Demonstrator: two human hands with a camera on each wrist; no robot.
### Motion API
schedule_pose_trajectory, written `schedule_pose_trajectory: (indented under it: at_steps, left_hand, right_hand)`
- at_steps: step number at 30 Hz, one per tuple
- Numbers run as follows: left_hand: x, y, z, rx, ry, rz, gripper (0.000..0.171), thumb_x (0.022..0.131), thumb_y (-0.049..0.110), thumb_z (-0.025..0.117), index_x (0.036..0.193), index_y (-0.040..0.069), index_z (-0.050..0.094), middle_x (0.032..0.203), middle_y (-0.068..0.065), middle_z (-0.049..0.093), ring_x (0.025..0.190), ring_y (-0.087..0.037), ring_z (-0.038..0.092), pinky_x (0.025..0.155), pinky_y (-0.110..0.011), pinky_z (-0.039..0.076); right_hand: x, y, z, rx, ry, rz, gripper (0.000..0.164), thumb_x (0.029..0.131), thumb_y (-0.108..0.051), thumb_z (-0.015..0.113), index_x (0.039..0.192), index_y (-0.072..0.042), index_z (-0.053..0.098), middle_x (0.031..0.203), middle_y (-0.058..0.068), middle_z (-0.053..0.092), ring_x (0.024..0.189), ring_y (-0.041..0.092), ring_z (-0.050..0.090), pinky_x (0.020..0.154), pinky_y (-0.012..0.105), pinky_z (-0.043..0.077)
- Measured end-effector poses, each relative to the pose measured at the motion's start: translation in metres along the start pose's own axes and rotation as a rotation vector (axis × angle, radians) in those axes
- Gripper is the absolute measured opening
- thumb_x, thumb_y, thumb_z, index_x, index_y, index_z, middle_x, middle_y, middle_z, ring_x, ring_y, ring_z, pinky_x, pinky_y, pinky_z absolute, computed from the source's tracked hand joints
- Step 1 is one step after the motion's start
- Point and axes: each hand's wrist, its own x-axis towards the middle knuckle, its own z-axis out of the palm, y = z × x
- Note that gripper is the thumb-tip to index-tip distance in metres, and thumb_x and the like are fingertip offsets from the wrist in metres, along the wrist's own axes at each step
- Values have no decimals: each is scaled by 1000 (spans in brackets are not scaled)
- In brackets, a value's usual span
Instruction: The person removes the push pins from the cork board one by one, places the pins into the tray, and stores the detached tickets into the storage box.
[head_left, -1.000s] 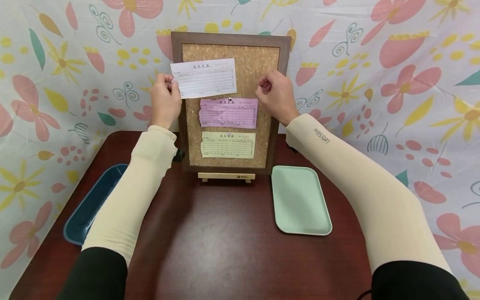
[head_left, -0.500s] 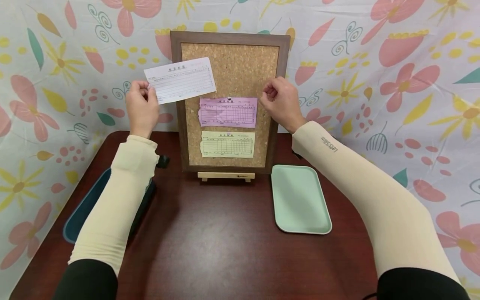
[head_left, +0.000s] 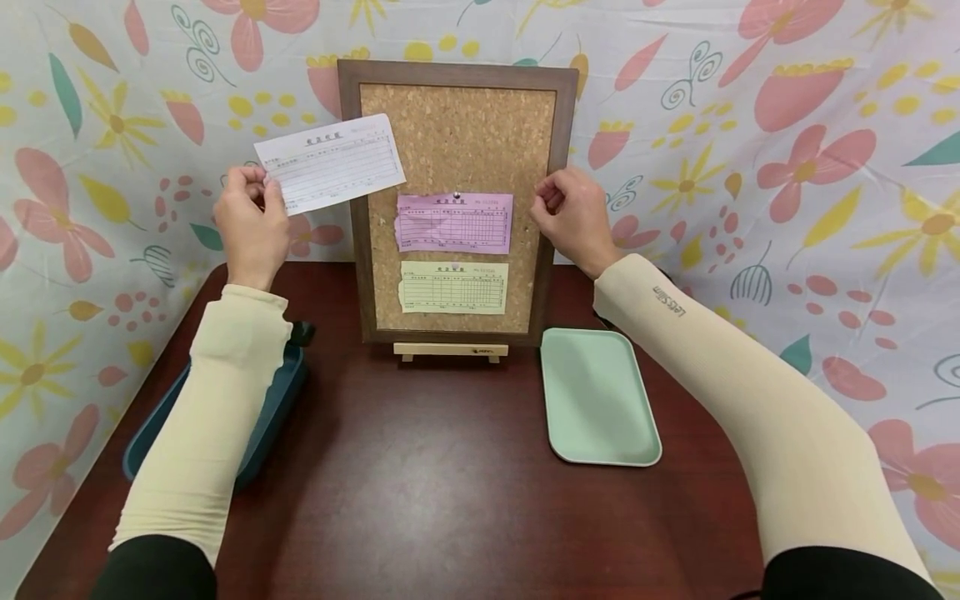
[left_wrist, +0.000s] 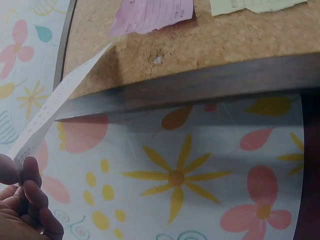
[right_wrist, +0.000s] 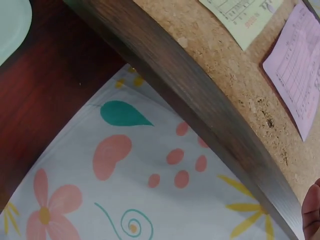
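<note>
- One white slip, pinched at its left end by the left hand, has drifted further left, now mostly off the cork board.
- The right hand, fingers curled together, has sunk slightly by the frame's right edge; what they hold cannot be told.

A dark reddish-brown wooden worktop fills the lower part of the scene, its polished surface catching a soft, even sheen from overhead light. Behind it and along both sides hangs a pale cloth backdrop printed with pink flowers, yellow daisies, teal leaves and thin curling doodles; faint creases run through the fabric. The cloth comes down to meet the worktop's rear edge and drapes past its rounded corners on the left and right. The lighting is diffuse, with only gentle shadows on the wood.
</note>
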Motion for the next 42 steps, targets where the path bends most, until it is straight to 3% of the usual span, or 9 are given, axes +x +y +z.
schedule_pose_trajectory:
  at_steps: [10, 21, 42]
  left_hand:
    - [-8, -11, -22, 61, 41, 31, 29, 97, 20, 47, 108, -6, 54, 83, -3, 56, 65, -5, 44, 63, -20, 35]
    - [-20, -16, -47, 129, 25, 26, 33, 97, 23, 46, 113, -5, 52, 96, -15, 62, 73, -9, 47, 65, -19, 35]
    - [-59, -39, -84, 252, -23, -42, 35, 96, 19, 46, 119, -6, 49, 102, -19, 61, 75, -10, 43, 67, -18, 34]
  right_hand:
    - [-5, 5, -9, -6, 5, 9, 1, 82, -3, 61, 82, -3, 60, 81, 8, 57, 69, 18, 53, 64, 27, 42]
    - [-18, 12, -16, 1, -28, 7, 6, 83, -6, 61, 81, -1, 61, 81, 8, 55, 73, 20, 53, 66, 29, 41]
    - [-60, 28, -22, 6, -54, 40, 4, 81, -5, 60, 82, -1, 61, 80, 7, 53, 69, 20, 50, 63, 29, 40]
